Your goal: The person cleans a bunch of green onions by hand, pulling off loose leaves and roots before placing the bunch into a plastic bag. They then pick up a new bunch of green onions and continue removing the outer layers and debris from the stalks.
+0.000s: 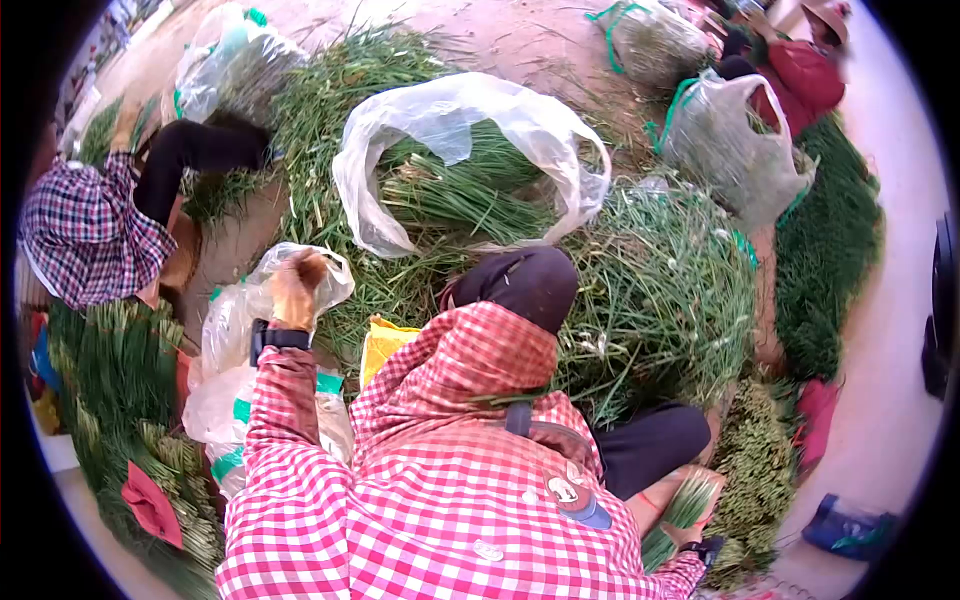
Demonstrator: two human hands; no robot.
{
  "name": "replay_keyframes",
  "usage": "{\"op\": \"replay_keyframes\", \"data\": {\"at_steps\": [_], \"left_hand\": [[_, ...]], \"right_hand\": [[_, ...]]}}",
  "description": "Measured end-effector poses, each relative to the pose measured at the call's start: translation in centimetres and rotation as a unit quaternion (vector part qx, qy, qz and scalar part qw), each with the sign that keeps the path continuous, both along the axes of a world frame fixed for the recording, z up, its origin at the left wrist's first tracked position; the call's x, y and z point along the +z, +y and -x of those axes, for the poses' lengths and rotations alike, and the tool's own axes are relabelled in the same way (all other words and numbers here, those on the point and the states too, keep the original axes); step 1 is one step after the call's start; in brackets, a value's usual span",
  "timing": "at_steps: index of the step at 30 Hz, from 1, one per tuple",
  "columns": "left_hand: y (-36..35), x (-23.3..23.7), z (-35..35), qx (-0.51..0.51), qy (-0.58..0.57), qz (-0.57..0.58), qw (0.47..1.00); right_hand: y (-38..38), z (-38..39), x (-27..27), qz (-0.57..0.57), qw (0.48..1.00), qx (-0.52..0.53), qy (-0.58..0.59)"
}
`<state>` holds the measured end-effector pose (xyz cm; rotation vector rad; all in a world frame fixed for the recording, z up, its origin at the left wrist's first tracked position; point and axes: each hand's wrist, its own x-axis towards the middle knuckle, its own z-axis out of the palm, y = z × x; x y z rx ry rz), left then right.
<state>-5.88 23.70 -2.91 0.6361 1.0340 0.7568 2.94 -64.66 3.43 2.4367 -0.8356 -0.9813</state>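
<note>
My left hand (294,288) is raised in a fist, closed on the gathered top of a clear plastic bag (232,322) that hangs at my left side. A dark watch sits on that wrist. My right hand (703,549) is only just visible at the bottom edge beyond my red checked sleeve. It lies next to a small bundle of green chives (682,506), and its grip is hidden. My raised knee in dark trousers (525,285) points at a large open clear bag (450,120) half filled with chives.
Loose chive heaps (660,290) cover the ground in front and to the right. Tied bundles (110,390) are stacked on the left. A person in a purple checked shirt (85,235) sits on the left, another person in red (805,70) at top right. Filled bags (730,140) stand at the back.
</note>
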Motion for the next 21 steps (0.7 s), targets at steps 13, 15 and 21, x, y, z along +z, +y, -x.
{"op": "replay_keyframes", "data": {"at_steps": [13,15,21], "left_hand": [[-10.1,-13.6,-8.8,0.006,0.079,0.249,0.965],[-10.5,-21.0,-8.9,-0.045,0.088,0.301,0.948],[-6.8,-22.7,-11.1,-0.024,0.174,0.368,0.913]], "right_hand": [[48.4,-27.7,2.6,-0.456,0.762,0.430,-0.165],[55.9,-28.5,1.2,-0.481,0.771,0.414,-0.056],[68.3,-29.7,-5.6,-0.544,0.676,0.496,0.033]]}}
